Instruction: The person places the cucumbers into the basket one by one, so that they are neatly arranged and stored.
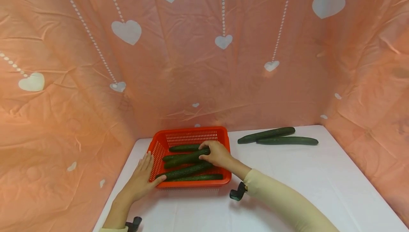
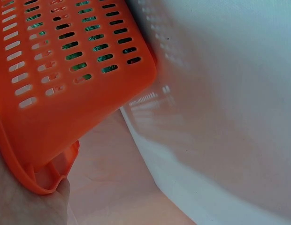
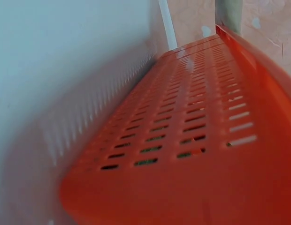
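Note:
A red perforated plastic basket (image 1: 191, 130) holds several dark green cucumbers, lying roughly side by side. Inside it, my right hand (image 1: 219, 155) pinches the right end of one cucumber (image 1: 186, 158) between thumb and fingers. My left hand (image 1: 140, 178) rests on the basket's left rim, fingers extended and thumb reaching over the front corner. One cucumber (image 1: 185, 171) lies close to that thumb. In the left wrist view, part of the left hand (image 2: 33, 206) touches the basket rim. The right wrist view has only the basket's outer wall (image 3: 150, 197); the right hand is hidden there.
Two more cucumbers, one behind (image 1: 266, 135) and one in front (image 1: 287, 141), lie touching on the white table (image 1: 287, 175) right of the basket. An orange cloth (image 1: 255, 93) with white hearts hangs behind and along both sides.

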Demonstrator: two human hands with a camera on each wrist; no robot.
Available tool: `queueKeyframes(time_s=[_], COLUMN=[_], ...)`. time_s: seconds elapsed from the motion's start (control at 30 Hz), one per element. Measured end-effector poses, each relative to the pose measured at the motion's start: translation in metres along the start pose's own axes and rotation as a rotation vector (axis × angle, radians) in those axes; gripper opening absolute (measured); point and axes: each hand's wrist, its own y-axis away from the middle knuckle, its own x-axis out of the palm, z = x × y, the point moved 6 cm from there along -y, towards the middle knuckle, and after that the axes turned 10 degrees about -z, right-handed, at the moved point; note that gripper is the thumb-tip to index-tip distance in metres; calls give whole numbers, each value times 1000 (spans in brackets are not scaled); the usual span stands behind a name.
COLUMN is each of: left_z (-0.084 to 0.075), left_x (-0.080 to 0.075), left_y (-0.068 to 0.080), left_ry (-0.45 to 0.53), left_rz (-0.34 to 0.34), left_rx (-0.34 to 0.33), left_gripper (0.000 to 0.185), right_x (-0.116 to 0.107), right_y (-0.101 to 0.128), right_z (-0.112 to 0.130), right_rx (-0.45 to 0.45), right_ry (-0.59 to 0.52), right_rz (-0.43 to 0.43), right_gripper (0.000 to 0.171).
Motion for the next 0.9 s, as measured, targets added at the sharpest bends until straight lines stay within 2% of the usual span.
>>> queueKeyframes(time_s=[0.27, 0.53, 0.7, 0.9], left_z=[-2, -3, -2, -2], left_x=[-1, -2, -1, -1], left_y=[0, -1, -1, 0], left_ry=[5, 2, -14, -16], left_rz=[7, 10, 5, 8], left_rx=[-4, -3, 3, -4], left_gripper=[108, 108, 108, 107], right_x=[10, 10, 2, -22], right_y=[0, -2, -5, -5], right_z=[-2, -1, -4, -15], right_rx=[31, 37, 31, 13], right_ry=[-9, -29, -42, -32], right_rz=[12, 10, -38, -149], right_gripper=[28, 25, 19, 17])
